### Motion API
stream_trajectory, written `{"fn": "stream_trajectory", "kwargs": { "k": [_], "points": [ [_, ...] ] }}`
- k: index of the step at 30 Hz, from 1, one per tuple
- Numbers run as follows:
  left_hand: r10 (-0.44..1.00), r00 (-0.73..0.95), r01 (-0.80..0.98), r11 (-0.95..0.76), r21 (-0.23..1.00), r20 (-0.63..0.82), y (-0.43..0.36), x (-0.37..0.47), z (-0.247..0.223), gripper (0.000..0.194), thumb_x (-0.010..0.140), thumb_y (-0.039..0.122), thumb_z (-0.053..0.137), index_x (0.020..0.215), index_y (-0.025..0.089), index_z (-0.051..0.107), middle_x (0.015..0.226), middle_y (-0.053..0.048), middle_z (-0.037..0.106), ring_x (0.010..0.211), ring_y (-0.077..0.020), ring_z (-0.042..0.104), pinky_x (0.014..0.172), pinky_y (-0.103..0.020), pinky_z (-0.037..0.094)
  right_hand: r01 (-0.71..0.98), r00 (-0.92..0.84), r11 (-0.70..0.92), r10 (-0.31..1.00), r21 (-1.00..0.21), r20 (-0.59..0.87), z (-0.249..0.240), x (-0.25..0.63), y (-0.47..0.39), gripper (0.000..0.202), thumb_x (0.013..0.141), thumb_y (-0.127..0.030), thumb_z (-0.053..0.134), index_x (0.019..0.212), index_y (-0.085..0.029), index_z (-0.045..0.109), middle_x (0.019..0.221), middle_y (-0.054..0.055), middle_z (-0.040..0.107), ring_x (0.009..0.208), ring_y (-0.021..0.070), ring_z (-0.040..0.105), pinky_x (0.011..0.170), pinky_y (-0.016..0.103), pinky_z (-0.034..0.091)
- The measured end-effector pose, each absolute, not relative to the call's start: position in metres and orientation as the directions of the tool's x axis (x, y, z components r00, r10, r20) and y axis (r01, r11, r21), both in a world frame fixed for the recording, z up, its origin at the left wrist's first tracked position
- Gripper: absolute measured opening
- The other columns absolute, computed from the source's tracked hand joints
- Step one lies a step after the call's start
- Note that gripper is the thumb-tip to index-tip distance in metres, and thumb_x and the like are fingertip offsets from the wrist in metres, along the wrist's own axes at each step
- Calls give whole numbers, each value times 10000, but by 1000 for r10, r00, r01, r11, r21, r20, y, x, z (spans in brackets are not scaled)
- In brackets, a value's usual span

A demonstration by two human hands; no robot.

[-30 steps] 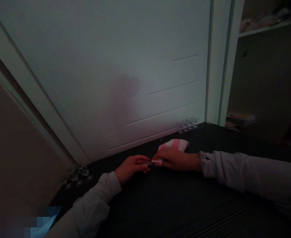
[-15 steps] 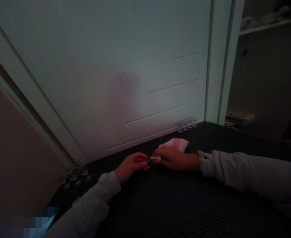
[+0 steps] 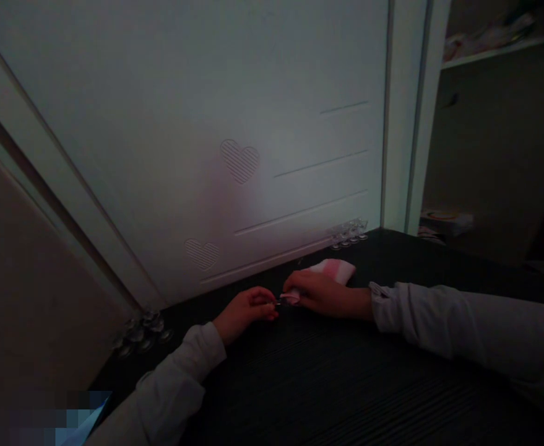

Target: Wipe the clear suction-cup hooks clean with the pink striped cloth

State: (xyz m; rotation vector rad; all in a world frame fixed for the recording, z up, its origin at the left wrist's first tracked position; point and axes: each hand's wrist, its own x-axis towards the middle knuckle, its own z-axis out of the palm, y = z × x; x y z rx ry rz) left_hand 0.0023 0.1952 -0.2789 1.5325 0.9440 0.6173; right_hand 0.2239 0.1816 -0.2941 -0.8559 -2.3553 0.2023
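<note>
A pink and white cloth lies bunched under and behind my right hand, whose fingers close round one folded end of it. Facing it from the left, my left hand pinches a small, thin, shiny object between thumb and fingers. That object reaches toward the cloth's folded end; its exact shape is too small and dim to tell. Both hands are low over the dark table, close together.
Several clear glass-like pieces stand at the table's left corner. More of them line the back edge at right. A pale panel with carved hearts rises behind. Shelving is at far right, and something blue at lower left.
My right fingers and the folded cloth end have shifted slightly, showing less of the cloth. My left hand has barely moved. The view has tilted a little.
</note>
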Motion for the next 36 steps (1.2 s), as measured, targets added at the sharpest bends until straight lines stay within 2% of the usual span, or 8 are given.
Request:
{"fn": "stream_trajectory", "kwargs": {
  "k": [6,12,21,29,36],
  "points": [
    [836,535,218,-3,976,-117,194,3,-277,303,625,259,780,831,145,590,727,-8,675,688,-127,635,718,-297,488,487,-614,819,567,-303,549,-295,225,181,125,840,-126,520,901,-152,625,872,72,643,790,174,573,718,295,458],
    [835,539,208,1,978,-115,195,2,-279,307,628,279,783,835,149,597,724,-8,670,682,-135,639,716,-308,488,494,-633,821,565,-286,529,-294,225,181,183,868,-169,512,974,-143,659,922,100,681,853,202,607,771,336,462],
    [836,534,217,6,976,-124,194,3,-278,309,611,274,793,819,150,601,718,-3,671,679,-133,640,721,-307,492,525,-661,799,600,-293,452,-291,223,181,266,880,-153,471,1066,-168,661,997,70,720,891,196,642,809,329,449],
    [841,527,217,1,976,-118,194,3,-278,303,611,273,795,819,152,610,752,-2,661,691,-136,642,739,-316,497,615,-616,740,667,-272,420,-289,222,178,238,874,-185,473,990,-165,680,936,84,723,811,213,620,719,324,430],
    [842,527,210,3,978,-116,195,2,-280,303,624,282,786,838,158,610,770,-1,655,687,-132,632,735,-314,495,654,-595,712,692,-255,409,-293,224,180,230,880,-289,486,918,-149,664,815,98,682,751,217,589,649,310,410]
  ]
}}
